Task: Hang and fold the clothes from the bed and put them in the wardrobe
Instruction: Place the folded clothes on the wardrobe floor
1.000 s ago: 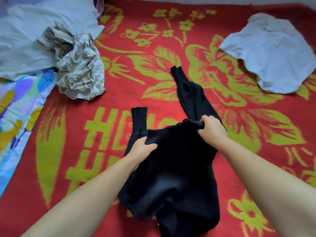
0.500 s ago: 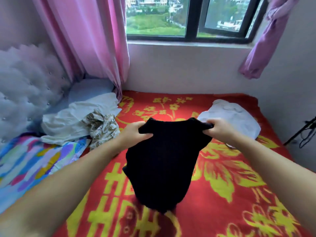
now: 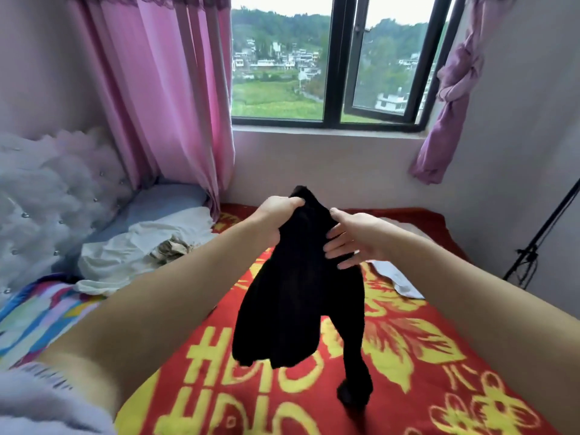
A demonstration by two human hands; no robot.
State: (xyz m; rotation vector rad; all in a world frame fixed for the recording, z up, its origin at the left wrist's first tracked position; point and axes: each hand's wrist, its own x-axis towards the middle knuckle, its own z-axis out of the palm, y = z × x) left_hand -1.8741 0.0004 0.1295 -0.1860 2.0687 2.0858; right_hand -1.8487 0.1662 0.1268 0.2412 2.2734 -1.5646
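Observation:
A black long-sleeved top (image 3: 295, 302) hangs in the air above the red and yellow blanket (image 3: 408, 356). My left hand (image 3: 276, 215) grips its bunched upper end. My right hand (image 3: 354, 237) lies beside it with straight spread fingers touching the fabric. One sleeve dangles down to the blanket at the lower right. A white garment (image 3: 395, 277) lies on the bed behind my right forearm, partly hidden. A pale garment (image 3: 131, 252) and a patterned beige one (image 3: 171, 248) are heaped at the left.
A tufted white headboard (image 3: 47, 196) and a blue-grey pillow (image 3: 163, 202) stand at the left. Pink curtains (image 3: 175, 89) flank a window (image 3: 329, 64) in the far wall. A black stand (image 3: 533, 246) leans at the right wall. A multicoloured sheet (image 3: 34, 312) covers the left side.
The top was held spread between both hands; now its upper edge is gathered in my left hand and my right hand has let go and opened. The view has tilted upward.

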